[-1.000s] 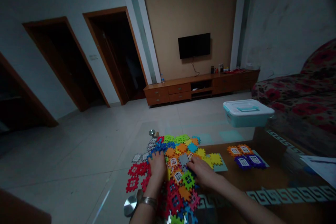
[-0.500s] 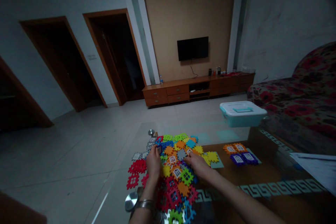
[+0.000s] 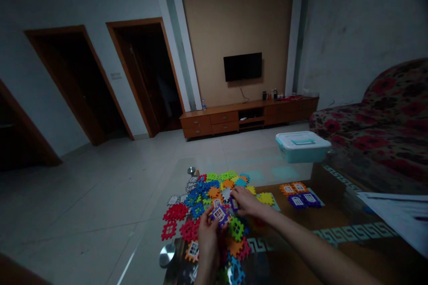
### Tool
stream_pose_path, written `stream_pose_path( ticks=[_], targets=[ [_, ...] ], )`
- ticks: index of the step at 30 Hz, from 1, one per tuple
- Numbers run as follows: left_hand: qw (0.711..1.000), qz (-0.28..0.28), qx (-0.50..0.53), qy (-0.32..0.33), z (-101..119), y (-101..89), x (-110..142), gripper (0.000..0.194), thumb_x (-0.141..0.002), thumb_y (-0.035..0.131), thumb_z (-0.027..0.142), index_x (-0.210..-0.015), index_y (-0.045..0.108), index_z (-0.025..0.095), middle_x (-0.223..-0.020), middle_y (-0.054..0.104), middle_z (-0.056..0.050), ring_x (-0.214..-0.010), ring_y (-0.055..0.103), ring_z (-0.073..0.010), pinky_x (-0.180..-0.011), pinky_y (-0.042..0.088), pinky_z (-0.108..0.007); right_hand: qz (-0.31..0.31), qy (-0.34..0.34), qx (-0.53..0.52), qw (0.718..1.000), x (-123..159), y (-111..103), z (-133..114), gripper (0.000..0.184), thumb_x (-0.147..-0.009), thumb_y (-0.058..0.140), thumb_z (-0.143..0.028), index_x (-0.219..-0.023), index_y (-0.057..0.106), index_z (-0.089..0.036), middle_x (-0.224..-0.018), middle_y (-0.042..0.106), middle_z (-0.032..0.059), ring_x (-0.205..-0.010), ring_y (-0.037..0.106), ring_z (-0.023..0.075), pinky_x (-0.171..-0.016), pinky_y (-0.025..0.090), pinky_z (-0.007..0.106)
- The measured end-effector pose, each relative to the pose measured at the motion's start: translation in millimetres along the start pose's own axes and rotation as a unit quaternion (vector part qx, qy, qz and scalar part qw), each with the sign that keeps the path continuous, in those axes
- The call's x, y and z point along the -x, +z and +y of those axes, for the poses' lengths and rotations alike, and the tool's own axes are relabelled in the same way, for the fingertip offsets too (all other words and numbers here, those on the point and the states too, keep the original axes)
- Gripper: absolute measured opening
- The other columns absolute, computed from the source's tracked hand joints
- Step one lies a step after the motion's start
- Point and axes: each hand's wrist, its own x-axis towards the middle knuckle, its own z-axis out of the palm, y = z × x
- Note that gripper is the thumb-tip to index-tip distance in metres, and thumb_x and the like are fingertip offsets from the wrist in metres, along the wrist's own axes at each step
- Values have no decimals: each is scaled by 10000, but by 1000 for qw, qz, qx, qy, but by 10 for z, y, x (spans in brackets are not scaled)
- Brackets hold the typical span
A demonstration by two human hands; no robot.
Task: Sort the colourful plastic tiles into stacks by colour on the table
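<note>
A heap of coloured interlocking plastic tiles (image 3: 214, 196) lies on a glass-topped table (image 3: 327, 227). My left hand (image 3: 207, 236) is raised a little over the near part of the heap, its fingers pinched on a purple window tile (image 3: 219, 214). My right hand (image 3: 245, 201) rests on the middle of the heap, fingers curled onto a purple tile, partly hidden. Red grid tiles (image 3: 175, 219) lie at the heap's left edge.
A joined group of two orange and two purple window tiles (image 3: 299, 193) lies to the right. A teal box with a white lid (image 3: 302, 146) stands at the table's far end. Papers (image 3: 401, 218) lie at right. A floral sofa (image 3: 384, 129) is beyond.
My left hand drew back toward me from the heap's left side and lifted a purple window tile. My right hand shifted slightly forward on the heap. The view tilted down a little.
</note>
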Motion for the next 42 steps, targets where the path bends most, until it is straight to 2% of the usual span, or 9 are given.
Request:
stream_pose_path(
  ticks=[6,11,17,21,25,28,32,35,42],
  targets=[
    [997,-59,-45,11,-34,-24,-35,592,-594,674,28,-1146,560,207,-965,716,-44,-785,709,-174,-720,568,-268,54,11,-120,991,384,-208,159,586,-659,679,-121,-1222,541,-200,-1237,589,101,-1133,530,275,-982,425,386],
    [966,-206,-154,24,-374,171,76,590,-535,719,81,-1100,596,195,-1142,690,-86,-1067,663,-261,-930,529,-348,41,121,16,992,1008,-622,727,525,-698,654,-116,-1214,569,-161,-1214,597,136,-1126,530,289,-975,416,392],
    [817,-285,-490,103,-913,502,427,757,-525,531,-26,-1264,568,131,-1345,558,-124,-1303,493,-237,-1137,325,-292,-39,207,159,964,1353,-1015,1264,422,-764,578,-81,-1183,626,-110,-1243,592,199,-1157,524,316,-975,400,401],
    [714,-325,-609,116,-1016,560,473,804,-558,489,-30,-1355,507,72,-1394,499,-156,-1338,435,-217,-1143,271,-256,-55,215,164,961,1355,-973,1337,421,-767,601,-106,-1186,639,-130,-1231,613,194,-1150,544,317,-944,417,380],
    [650,-336,-664,151,-1002,523,433,781,-573,527,51,-1345,549,165,-1409,502,-111,-1327,414,-263,-1102,306,-337,-48,214,149,964,1389,-874,1354,415,-753,605,-82,-1159,656,-147,-1219,634,188,-1139,570,310,-939,427,366],
    [637,-354,-665,164,-1021,495,389,772,-579,534,85,-1334,563,246,-1409,524,-78,-1329,411,-277,-1062,340,-377,-25,209,131,969,1435,-850,1365,404,-771,573,-60,-1156,661,-145,-1216,642,191,-1140,584,306,-963,431,385],
    [671,-372,-619,165,-1125,528,313,676,-610,539,115,-1260,625,279,-1352,578,-83,-1284,443,-297,-1051,360,-410,18,223,97,970,1511,-874,1348,499,-747,547,-20,-1230,624,-118,-1273,613,202,-1189,563,302,-1014,420,407],
    [692,-358,-614,128,-1201,602,280,667,-611,559,124,-1262,623,253,-1276,606,-102,-1231,459,-301,-1073,360,-406,99,226,50,968,1617,-844,1289,565,-728,541,-35,-1284,591,-127,-1309,592,185,-1246,521,298,-1066,389,444],
    [667,-336,-650,144,-1274,681,263,879,-486,561,35,-1361,507,96,-1343,528,-208,-1287,431,-348,-1142,297,-431,293,219,-86,927,1885,-413,1158,501,-791,489,-144,-1280,586,-195,-1249,612,124,-1204,555,275,-1078,407,482]
  ],
)
